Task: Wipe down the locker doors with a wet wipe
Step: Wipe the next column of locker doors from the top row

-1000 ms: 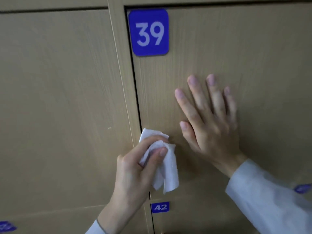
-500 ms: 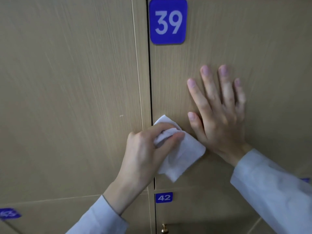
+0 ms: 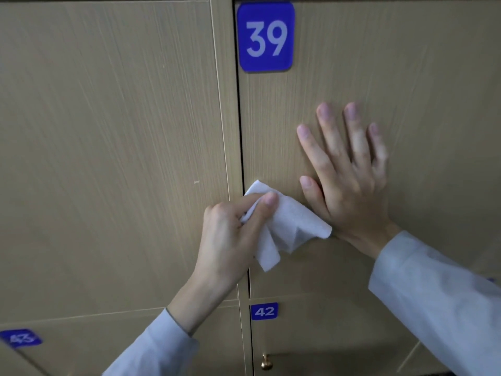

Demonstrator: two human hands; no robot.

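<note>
A light wooden locker door (image 3: 393, 63) bears a blue plate with the number 39 (image 3: 265, 36) at its top left corner. My left hand (image 3: 233, 234) grips a crumpled white wet wipe (image 3: 290, 229) against the door's left edge, low on the door. Flat on the door to the right lies my right hand (image 3: 347, 180), fingers straight and spread, palm pressing the wood. The wipe's right corner touches the heel of that hand.
Another wooden door (image 3: 108, 158) fills the left side, past a narrow upright post (image 3: 225, 104). Below sit locker 42 (image 3: 264, 311) with a small brass knob (image 3: 266, 362) and a blurred blue plate (image 3: 21, 338) at the lower left.
The view has shifted a little; the door plate sits slightly lower in view. My left hand has slid the wipe along the door's left edge, bunching it. My right hand stays flat.
</note>
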